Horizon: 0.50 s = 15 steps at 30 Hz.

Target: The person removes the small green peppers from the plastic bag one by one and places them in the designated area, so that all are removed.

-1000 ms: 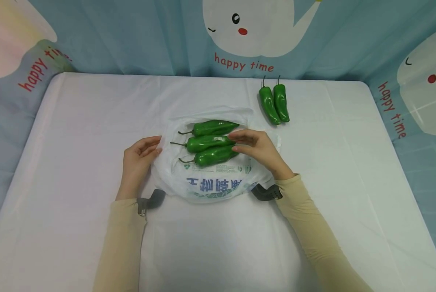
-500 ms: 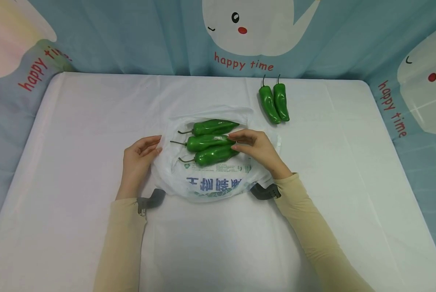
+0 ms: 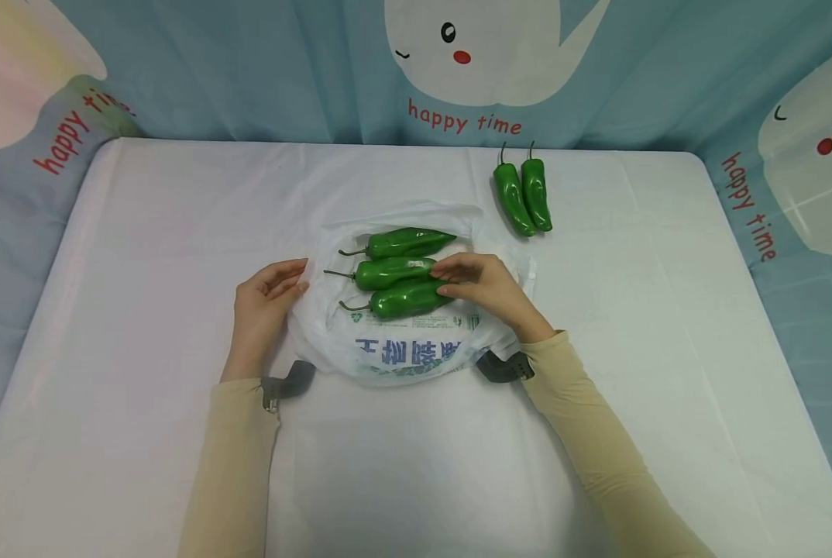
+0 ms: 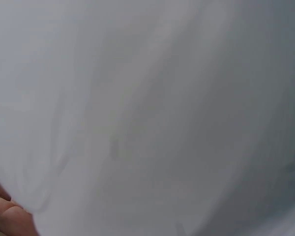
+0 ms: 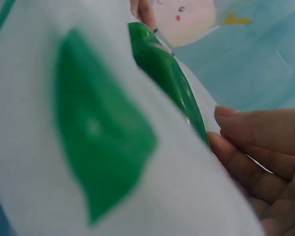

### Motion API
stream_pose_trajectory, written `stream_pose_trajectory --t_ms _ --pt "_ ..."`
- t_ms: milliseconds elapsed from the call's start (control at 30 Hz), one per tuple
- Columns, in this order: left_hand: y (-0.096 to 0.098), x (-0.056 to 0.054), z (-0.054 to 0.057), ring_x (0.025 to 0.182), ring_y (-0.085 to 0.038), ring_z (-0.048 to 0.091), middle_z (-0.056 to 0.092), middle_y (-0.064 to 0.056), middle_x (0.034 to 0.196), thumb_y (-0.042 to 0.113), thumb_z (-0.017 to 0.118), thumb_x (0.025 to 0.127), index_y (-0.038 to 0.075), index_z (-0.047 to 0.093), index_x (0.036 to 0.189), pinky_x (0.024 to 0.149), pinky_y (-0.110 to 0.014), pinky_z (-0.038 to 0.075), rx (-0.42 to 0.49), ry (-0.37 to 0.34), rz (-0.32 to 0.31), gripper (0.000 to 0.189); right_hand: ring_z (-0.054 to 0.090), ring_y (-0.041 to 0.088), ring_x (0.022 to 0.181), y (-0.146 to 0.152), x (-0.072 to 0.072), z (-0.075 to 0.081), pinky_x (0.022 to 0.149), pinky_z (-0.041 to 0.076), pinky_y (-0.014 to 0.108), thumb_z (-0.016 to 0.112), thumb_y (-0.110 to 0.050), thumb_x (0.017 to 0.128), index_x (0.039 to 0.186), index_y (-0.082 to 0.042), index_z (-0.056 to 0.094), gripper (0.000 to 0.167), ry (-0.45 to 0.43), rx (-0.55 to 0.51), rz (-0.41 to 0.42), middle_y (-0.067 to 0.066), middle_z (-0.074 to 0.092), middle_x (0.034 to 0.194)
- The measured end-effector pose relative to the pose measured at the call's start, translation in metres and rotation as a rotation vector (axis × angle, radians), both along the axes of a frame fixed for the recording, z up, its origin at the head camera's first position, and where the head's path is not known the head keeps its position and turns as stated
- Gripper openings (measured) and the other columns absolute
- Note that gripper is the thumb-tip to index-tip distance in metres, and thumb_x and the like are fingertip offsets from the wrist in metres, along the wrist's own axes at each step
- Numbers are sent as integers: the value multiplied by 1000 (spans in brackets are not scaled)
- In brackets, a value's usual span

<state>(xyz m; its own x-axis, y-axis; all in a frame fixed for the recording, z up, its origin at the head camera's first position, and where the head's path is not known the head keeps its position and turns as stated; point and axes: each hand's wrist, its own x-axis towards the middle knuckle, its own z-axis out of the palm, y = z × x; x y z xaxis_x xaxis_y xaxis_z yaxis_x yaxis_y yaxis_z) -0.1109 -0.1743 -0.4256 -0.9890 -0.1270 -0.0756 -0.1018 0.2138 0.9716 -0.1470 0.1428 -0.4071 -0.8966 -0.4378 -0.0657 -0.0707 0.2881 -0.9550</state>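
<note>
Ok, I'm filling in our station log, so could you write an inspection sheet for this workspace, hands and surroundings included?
Surface: white cloth, lightly creased.
Job's things: three green peppers, stems toward the left, lie within the outline of the white plastic bag; inside or on top is unclear. Two other peppers lie side by side near the far edge, off the bag.
Clutter: nothing seen.
Hands: left hand holds the bag's left edge; right hand is at the pepper tips, grip unclear.
Cables: nothing seen.
Surroundings: blue curtain, cartoon print, "happy time" lettering.
</note>
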Motion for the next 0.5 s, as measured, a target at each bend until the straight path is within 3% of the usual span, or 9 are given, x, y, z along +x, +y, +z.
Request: stream_pose_trajectory --t_ms 300,500 --pt "0 1 1 94 -4 60 61 -15 119 -1 63 88 -3 61 122 84 -12 47 8 -4 0 34 62 20 91 -3 0 0 84 51 31 74 -3 80 109 0 67 30 -10 166 81 10 67 102" --pt "0 1 1 95 -4 60 60 -16 120 -2 63 88 -3 60 122 85 -12 47 11 -2 -1 34 64 20 92 -2 0 -3 84 52 32 74 -7 81 109 1 67 30 -23 205 135 10 68 101"
